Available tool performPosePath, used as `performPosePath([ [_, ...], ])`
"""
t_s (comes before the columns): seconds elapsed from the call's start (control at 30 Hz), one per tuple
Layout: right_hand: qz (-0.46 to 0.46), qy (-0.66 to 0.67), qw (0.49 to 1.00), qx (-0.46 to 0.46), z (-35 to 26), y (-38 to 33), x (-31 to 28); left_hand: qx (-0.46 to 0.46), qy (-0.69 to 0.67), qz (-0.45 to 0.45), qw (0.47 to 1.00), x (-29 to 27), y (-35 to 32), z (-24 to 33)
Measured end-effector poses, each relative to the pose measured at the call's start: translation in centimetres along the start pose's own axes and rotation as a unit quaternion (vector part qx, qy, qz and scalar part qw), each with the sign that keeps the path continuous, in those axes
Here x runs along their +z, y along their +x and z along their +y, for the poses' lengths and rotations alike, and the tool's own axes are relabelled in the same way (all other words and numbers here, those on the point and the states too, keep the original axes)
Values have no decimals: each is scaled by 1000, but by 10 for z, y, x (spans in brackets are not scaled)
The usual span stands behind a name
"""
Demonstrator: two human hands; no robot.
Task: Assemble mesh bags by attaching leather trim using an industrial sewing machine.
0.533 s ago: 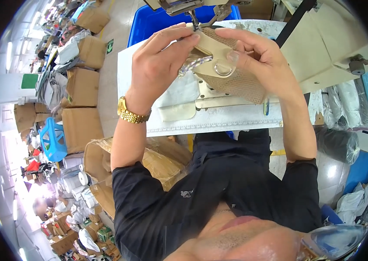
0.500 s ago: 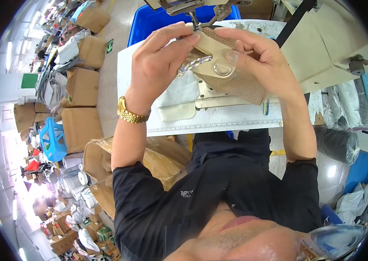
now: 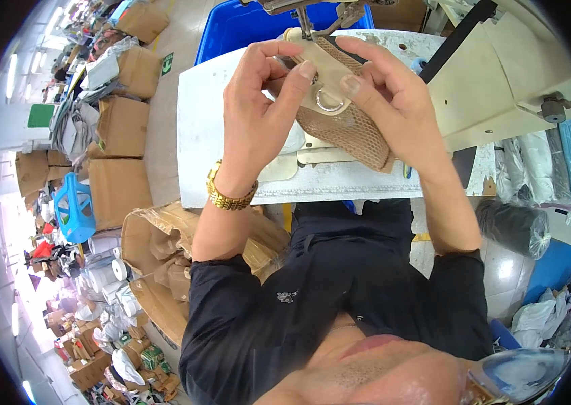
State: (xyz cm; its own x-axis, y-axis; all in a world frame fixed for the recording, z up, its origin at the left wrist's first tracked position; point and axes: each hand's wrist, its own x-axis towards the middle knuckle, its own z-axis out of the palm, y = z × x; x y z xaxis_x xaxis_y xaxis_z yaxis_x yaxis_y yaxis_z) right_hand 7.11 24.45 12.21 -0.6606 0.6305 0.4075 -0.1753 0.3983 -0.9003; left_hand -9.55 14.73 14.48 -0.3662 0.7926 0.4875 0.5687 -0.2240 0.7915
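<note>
A tan mesh piece [image 3: 343, 131] with a smooth cream patch [image 3: 329, 67] lies under the needle area of a sewing machine [image 3: 304, 23]. A silver D-shaped ring [image 3: 329, 99] sits on the patch. My left hand [image 3: 262, 101] is closed at the patch's left edge, its thumb tip by a small dark spot and the other fingers partly hidden behind. My right hand [image 3: 397, 101] grips the right side, thumb pressed on the patch near the ring, index finger stretched toward the machine. Mesh hangs down below the right hand.
The machine's cream body [image 3: 508, 88] stands close on my right. A white worktable [image 3: 211, 148] carries a ruler strip along its near edge. Behind it is a blue bin [image 3: 221, 30]. Cardboard boxes [image 3: 120, 196] and a blue plastic stool [image 3: 74, 208] stand at left.
My left hand has shifted right and its thumb has spread from the index finger. The patterned cord seen beside it earlier is out of sight. The mesh piece has turned and moved slightly left.
</note>
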Motion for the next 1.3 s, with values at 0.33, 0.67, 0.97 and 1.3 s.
performPosePath([
  [0.33, 79, 50, 996, 9, -1, -14, 36, 19, 5, -71, 997, -24, 29, -15],
  [0.67, 101, 121, 987, 26, 7, -19, 38, 32, -3, -194, 980, -43, 58, -25],
  [0.97, 51, 232, 966, 103, 2, -13, 42, 76, 198, -191, 958, -46, 51, -3],
  [1.3, 103, 156, 982, 19, 12, -12, 48, 46, 87, -171, 980, -42, 49, -21],
])
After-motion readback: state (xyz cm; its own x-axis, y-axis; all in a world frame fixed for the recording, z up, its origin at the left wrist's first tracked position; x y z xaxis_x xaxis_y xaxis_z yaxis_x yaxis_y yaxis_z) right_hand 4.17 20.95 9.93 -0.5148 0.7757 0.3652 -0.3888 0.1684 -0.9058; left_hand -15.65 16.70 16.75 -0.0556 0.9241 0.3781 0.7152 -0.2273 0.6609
